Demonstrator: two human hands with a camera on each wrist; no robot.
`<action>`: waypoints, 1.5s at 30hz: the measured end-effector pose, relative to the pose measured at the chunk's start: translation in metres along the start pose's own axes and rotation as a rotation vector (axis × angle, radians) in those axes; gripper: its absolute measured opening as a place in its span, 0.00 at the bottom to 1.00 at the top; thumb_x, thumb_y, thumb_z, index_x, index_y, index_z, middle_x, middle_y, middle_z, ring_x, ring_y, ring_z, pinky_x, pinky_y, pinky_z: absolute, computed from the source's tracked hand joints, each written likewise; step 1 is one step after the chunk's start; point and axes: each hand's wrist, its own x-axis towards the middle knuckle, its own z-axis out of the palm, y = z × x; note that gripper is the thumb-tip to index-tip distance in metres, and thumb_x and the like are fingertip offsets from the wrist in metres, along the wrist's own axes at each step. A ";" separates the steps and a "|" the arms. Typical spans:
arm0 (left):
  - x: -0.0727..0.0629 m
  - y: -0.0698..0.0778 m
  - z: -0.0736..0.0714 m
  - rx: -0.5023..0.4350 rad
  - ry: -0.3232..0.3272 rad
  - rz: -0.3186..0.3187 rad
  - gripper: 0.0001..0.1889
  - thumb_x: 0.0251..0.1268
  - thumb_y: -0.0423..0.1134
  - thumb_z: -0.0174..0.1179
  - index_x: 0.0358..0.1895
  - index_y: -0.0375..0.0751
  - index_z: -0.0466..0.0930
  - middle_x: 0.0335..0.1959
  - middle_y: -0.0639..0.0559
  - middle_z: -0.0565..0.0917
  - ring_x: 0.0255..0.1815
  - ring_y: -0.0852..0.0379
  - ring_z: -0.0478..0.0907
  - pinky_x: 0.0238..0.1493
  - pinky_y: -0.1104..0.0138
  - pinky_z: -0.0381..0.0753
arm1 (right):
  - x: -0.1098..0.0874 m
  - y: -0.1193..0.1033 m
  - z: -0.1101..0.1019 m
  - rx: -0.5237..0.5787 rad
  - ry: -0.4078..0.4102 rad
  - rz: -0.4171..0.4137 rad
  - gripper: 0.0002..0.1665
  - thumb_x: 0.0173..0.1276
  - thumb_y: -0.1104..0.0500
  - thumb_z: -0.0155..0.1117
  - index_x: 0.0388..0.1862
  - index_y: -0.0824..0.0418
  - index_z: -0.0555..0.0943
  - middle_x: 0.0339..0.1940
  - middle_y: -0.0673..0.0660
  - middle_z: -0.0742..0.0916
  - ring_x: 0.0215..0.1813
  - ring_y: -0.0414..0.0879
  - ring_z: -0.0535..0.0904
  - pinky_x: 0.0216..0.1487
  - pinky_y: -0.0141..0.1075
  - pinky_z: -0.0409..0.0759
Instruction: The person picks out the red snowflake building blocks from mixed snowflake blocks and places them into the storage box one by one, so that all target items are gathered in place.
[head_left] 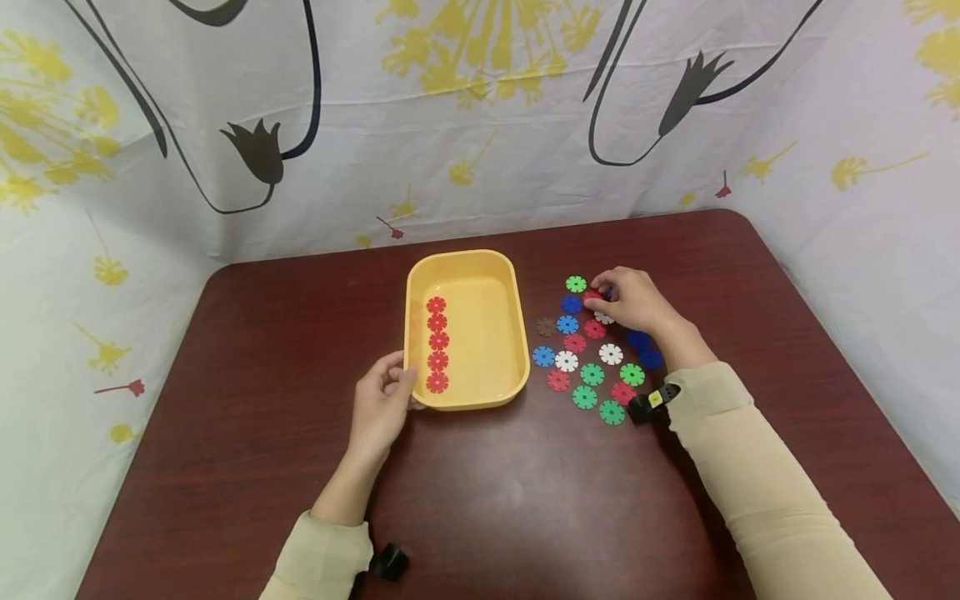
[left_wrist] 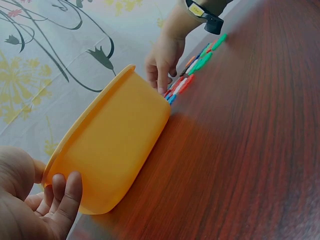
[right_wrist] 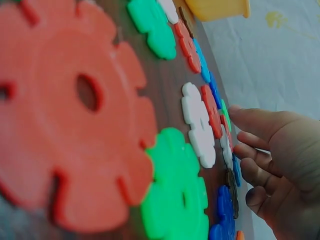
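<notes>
A yellow plastic tray (head_left: 487, 333) sits on the table, with a column of several red notched discs (head_left: 438, 340) along its left side. My left hand (head_left: 382, 404) holds the tray at its near left corner; in the left wrist view its fingers (left_wrist: 74, 192) lie against the outer wall. To the tray's right are loose flat discs in green, blue, white, red and brown. My right hand (head_left: 633, 300) is at the far side of these discs, thumb and index fingertips at the edges of a red disc (head_left: 592, 296), which they partly cover.
A bright green disc (head_left: 576, 284) lies just beyond the right fingertips, and dark blue discs (head_left: 649, 358) lie beneath the right wrist. A green disc (head_left: 612, 412) is nearest the front. A patterned white cloth (head_left: 480, 167) hangs behind the dark red-brown table (head_left: 300, 350).
</notes>
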 end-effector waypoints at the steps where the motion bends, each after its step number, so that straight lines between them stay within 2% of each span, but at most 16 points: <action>1: 0.000 0.000 0.000 0.002 0.002 0.001 0.20 0.75 0.33 0.57 0.65 0.30 0.73 0.39 0.34 0.76 0.29 0.55 0.83 0.31 0.66 0.90 | 0.000 0.000 0.000 -0.002 -0.002 0.001 0.23 0.70 0.55 0.71 0.54 0.71 0.81 0.47 0.66 0.82 0.34 0.52 0.76 0.38 0.46 0.81; 9: 0.000 0.000 0.000 0.002 -0.006 0.006 0.20 0.76 0.33 0.57 0.65 0.30 0.73 0.40 0.34 0.77 0.28 0.56 0.82 0.31 0.66 0.90 | 0.003 0.000 -0.001 -0.021 -0.030 0.010 0.21 0.69 0.56 0.71 0.52 0.72 0.81 0.45 0.66 0.80 0.42 0.57 0.74 0.46 0.51 0.79; 17: -0.001 -0.001 0.000 0.005 -0.005 0.011 0.20 0.76 0.33 0.57 0.65 0.30 0.73 0.39 0.34 0.77 0.28 0.57 0.82 0.30 0.66 0.89 | 0.008 -0.003 -0.005 -0.005 -0.143 0.048 0.19 0.71 0.57 0.69 0.51 0.70 0.78 0.48 0.67 0.77 0.48 0.59 0.71 0.53 0.53 0.76; 19: -0.001 -0.002 0.000 0.006 -0.005 0.012 0.19 0.76 0.33 0.57 0.65 0.30 0.73 0.39 0.34 0.77 0.28 0.57 0.83 0.30 0.66 0.89 | 0.008 -0.005 -0.006 0.001 -0.153 0.049 0.18 0.71 0.58 0.69 0.50 0.70 0.76 0.48 0.66 0.77 0.48 0.59 0.72 0.52 0.53 0.76; 23: -0.001 -0.002 0.001 0.003 -0.006 0.007 0.19 0.76 0.33 0.57 0.65 0.31 0.73 0.39 0.34 0.77 0.29 0.56 0.83 0.31 0.66 0.90 | 0.007 -0.006 -0.007 0.039 -0.141 0.063 0.17 0.71 0.59 0.69 0.48 0.67 0.73 0.44 0.64 0.79 0.41 0.55 0.74 0.43 0.47 0.78; 26: -0.001 -0.001 0.000 0.003 -0.002 0.008 0.19 0.75 0.33 0.57 0.65 0.30 0.73 0.40 0.33 0.77 0.29 0.56 0.83 0.30 0.66 0.90 | 0.006 -0.005 -0.006 0.054 -0.127 0.072 0.20 0.70 0.58 0.70 0.50 0.66 0.72 0.42 0.64 0.81 0.35 0.53 0.76 0.38 0.44 0.78; 32: -0.001 0.000 0.000 0.003 -0.006 0.008 0.20 0.76 0.33 0.57 0.65 0.29 0.73 0.40 0.34 0.77 0.29 0.57 0.82 0.30 0.66 0.89 | 0.006 -0.003 -0.006 0.032 -0.115 0.058 0.28 0.67 0.58 0.73 0.60 0.68 0.74 0.45 0.66 0.83 0.37 0.53 0.80 0.44 0.49 0.83; 37: -0.001 -0.001 0.000 -0.003 -0.008 0.007 0.20 0.76 0.33 0.57 0.65 0.29 0.72 0.39 0.35 0.77 0.29 0.57 0.82 0.30 0.66 0.89 | 0.006 -0.002 -0.006 0.007 -0.103 0.036 0.25 0.68 0.57 0.73 0.58 0.70 0.79 0.44 0.66 0.86 0.39 0.54 0.80 0.42 0.48 0.83; 45: 0.000 -0.002 0.001 0.000 0.003 0.006 0.19 0.75 0.33 0.57 0.65 0.30 0.73 0.39 0.34 0.77 0.29 0.56 0.82 0.30 0.66 0.89 | 0.005 -0.003 -0.003 0.014 -0.025 0.033 0.25 0.68 0.53 0.73 0.53 0.70 0.81 0.37 0.61 0.86 0.32 0.50 0.76 0.35 0.41 0.78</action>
